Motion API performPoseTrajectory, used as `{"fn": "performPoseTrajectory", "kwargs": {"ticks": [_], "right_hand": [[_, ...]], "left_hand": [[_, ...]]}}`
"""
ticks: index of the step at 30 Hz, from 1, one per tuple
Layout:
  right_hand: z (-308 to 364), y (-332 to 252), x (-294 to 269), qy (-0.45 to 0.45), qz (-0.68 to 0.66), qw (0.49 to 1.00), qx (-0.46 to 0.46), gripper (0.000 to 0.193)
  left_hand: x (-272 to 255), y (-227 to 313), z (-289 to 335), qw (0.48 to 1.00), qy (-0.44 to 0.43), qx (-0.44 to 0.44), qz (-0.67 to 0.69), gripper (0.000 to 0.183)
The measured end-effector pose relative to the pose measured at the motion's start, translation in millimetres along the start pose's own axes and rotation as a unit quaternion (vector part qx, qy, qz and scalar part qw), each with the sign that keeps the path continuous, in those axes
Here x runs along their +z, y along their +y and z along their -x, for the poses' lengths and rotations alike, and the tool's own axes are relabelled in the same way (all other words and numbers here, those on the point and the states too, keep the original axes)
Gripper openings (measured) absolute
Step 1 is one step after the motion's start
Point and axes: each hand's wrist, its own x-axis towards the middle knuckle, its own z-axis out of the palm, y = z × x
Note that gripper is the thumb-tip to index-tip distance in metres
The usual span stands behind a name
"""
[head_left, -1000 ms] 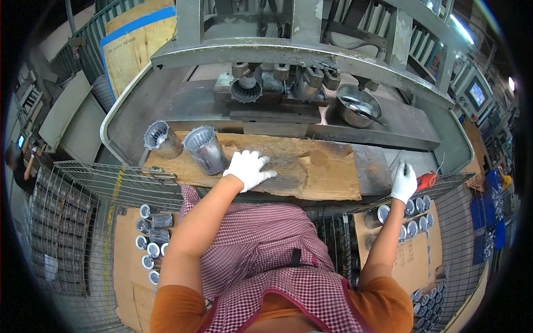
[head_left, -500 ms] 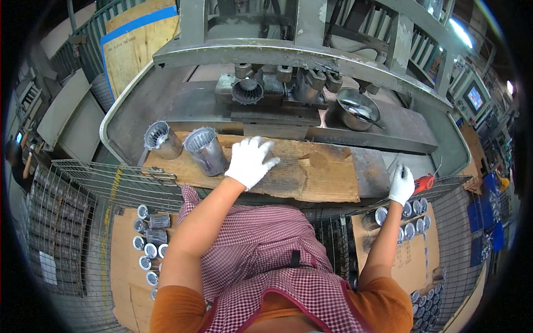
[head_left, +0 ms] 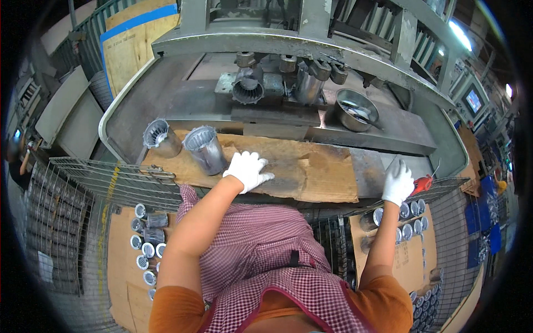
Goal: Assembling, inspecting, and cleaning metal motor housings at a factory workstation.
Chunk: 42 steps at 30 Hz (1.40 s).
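Note:
My left hand (head_left: 248, 171), in a white glove, rests open at the front of a stained cardboard sheet (head_left: 327, 175), fingers spread and holding nothing. Just left of it stands a grey metal cylinder (head_left: 207, 153), hollow with a rough rim; a second metal cylinder (head_left: 163, 140) is farther left. Over the right end of the bench, my gloved right hand (head_left: 398, 184) is open, its fingers stretched forward. Close to its right side lies a red-handled tool (head_left: 422, 185); I see no grip on it.
A machine fixture at the back holds a finned cylinder (head_left: 248, 90) and another cylinder (head_left: 308, 86). Beside them stands a metal bowl (head_left: 357, 111) with tools inside. Wire baskets hold cardboard (head_left: 129, 277) and several cylinders on both sides. A heavy frame beam (head_left: 266, 43) crosses above.
My left hand has drawn back slightly toward me over the cardboard. My right hand has shifted slightly left, its fingers straighter. The cylinders stay on the cardboard.

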Motion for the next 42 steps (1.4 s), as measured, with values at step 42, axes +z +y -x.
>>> {"fn": "performPoseTrajectory", "kwargs": {"ticks": [42], "right_hand": [[-17,-218,-38,-0.209,-0.484,0.824,-0.208,0.036]], "left_hand": [[-111,-55,-90,0.876,0.468,-0.098,-0.066,0.029]]}}
